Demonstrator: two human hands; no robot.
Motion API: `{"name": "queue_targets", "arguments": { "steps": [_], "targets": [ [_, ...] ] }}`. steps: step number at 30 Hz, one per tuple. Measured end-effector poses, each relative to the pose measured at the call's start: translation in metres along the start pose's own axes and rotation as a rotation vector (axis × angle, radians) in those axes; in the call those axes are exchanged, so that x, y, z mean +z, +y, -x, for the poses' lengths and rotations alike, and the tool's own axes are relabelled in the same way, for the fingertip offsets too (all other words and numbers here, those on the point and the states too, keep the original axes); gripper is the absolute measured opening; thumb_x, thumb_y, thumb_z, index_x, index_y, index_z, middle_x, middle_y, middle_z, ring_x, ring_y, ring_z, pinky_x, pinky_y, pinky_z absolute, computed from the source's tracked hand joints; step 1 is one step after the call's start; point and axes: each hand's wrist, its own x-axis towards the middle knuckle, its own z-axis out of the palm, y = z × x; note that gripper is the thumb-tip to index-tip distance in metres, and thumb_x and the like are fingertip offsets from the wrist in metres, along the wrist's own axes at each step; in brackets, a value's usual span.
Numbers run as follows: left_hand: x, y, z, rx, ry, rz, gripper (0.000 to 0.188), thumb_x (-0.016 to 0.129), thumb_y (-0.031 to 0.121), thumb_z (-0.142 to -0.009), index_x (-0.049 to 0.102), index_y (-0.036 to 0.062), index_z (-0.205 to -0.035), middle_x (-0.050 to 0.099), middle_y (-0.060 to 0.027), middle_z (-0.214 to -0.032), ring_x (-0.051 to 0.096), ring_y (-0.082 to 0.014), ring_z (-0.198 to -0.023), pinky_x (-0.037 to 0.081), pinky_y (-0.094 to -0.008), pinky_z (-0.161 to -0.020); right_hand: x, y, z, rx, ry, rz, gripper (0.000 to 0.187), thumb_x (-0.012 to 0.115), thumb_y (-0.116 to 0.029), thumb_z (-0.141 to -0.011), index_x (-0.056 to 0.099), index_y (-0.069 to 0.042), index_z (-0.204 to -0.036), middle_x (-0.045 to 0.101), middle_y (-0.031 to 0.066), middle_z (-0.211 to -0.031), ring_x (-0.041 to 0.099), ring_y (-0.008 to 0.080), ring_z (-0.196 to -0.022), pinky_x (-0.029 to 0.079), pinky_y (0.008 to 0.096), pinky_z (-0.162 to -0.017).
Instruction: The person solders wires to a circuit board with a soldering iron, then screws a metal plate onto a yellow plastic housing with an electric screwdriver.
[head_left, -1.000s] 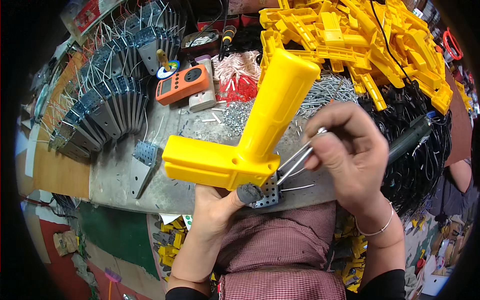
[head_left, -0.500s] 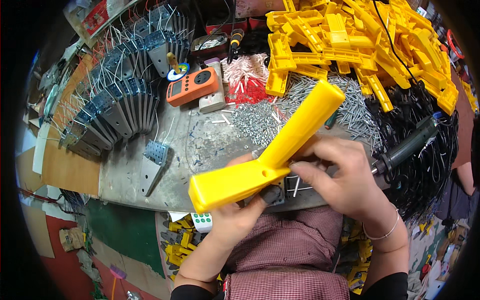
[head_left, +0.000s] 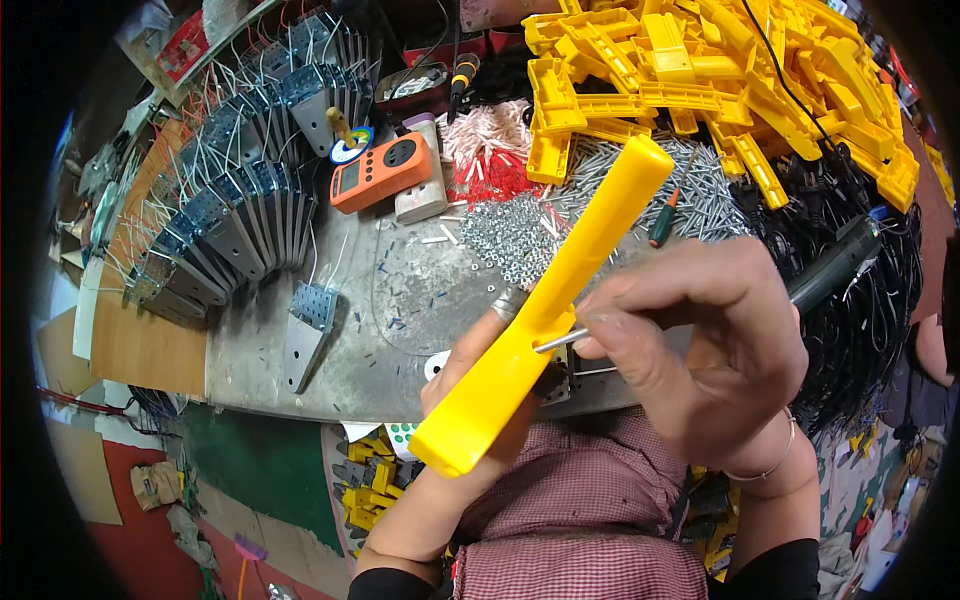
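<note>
My left hand (head_left: 468,362) grips a bent yellow plastic housing (head_left: 480,405) from behind, above the table's front edge. The housing's narrow handle-like part slants up to the right, and its wider end points down to the left. Pinched between thumb and fingers of my right hand (head_left: 700,345) is a thin metal screw (head_left: 562,341). Its tip meets the hole in the housing, close to the bend. How deep the tip sits I cannot tell. Part of my left hand is hidden behind the housing.
Loose nuts (head_left: 505,240), a heap of long metal screws (head_left: 690,195) and a green-handled screwdriver (head_left: 662,222) lie behind the housing. Yellow housings (head_left: 690,65) pile up at the far right. Grey metal plates with wires (head_left: 235,230) stand in rows leftward, near an orange meter (head_left: 380,172).
The housing has tipped steeper, its wide end dropping. My right hand has come off the housing's side and brought the screw to the hole.
</note>
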Motion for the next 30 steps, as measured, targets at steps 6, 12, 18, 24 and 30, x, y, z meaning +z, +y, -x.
{"name": "queue_targets", "arguments": {
  "steps": [6, 12, 18, 24, 30],
  "targets": [
    [0.004, -0.001, -0.007, -0.009, 0.112, 0.209, 0.038, 0.064, 0.001, -0.081, 0.061, 0.0066, -0.119, 0.064, -0.0134, -0.111, 0.067, -0.0282, -0.086, 0.054, -0.0356, -0.074, -0.013, 0.014, -0.002, -0.062, -0.081, 0.168, 0.015, 0.070, 0.004, -0.080, 0.064, 0.002, -0.093, 0.061, 0.0090, -0.089, 0.063, 0.0146, -0.076, 0.052, 0.0228, -0.066],
    [-0.019, -0.004, -0.012, -0.100, -0.016, 0.343, 0.041, 0.069, -0.003, -0.077, 0.061, 0.0017, -0.116, 0.064, -0.0123, -0.114, 0.064, -0.0264, -0.100, 0.049, -0.0362, -0.088, -0.030, 0.009, 0.003, -0.313, -0.150, 0.673, 0.030, 0.067, -0.009, -0.080, 0.070, -0.015, -0.110, 0.060, 0.0106, -0.107, 0.061, 0.0222, -0.091, 0.052, 0.0339, -0.083],
    [-0.028, 0.016, -0.038, -0.555, -0.312, 0.940, 0.061, 0.086, 0.016, -0.069, 0.057, -0.0022, -0.120, 0.065, -0.0097, -0.112, 0.063, -0.0186, -0.104, 0.048, -0.0335, -0.091, -0.038, 0.000, -0.012, -0.333, -0.584, 1.090, 0.038, 0.064, -0.013, -0.070, 0.067, -0.009, -0.107, 0.062, 0.0051, -0.099, 0.060, 0.0224, -0.100, 0.045, 0.0414, -0.094],
    [-0.013, -0.026, -0.030, 0.064, -0.550, 0.044, 0.082, 0.082, 0.022, -0.056, 0.052, -0.0012, -0.129, 0.057, -0.0196, -0.125, 0.052, -0.0384, -0.120, 0.040, -0.0451, -0.101, -0.063, 0.045, 0.026, -0.039, -0.706, 0.991, 0.040, 0.068, -0.012, -0.060, 0.063, -0.005, -0.099, 0.052, 0.0075, -0.083, 0.055, 0.0280, -0.081, 0.046, 0.0375, -0.068],
    [0.008, -0.027, -0.009, 0.089, -0.527, 0.021, 0.080, 0.080, 0.018, -0.057, 0.052, 0.0008, -0.129, 0.057, -0.0170, -0.121, 0.053, -0.0346, -0.115, 0.040, -0.0455, -0.095, -0.047, 0.061, 0.032, 0.068, -0.769, 0.784, 0.039, 0.073, -0.014, -0.061, 0.062, -0.005, -0.097, 0.052, 0.0078, -0.084, 0.056, 0.0259, -0.082, 0.046, 0.0370, -0.067]
  ]
}}
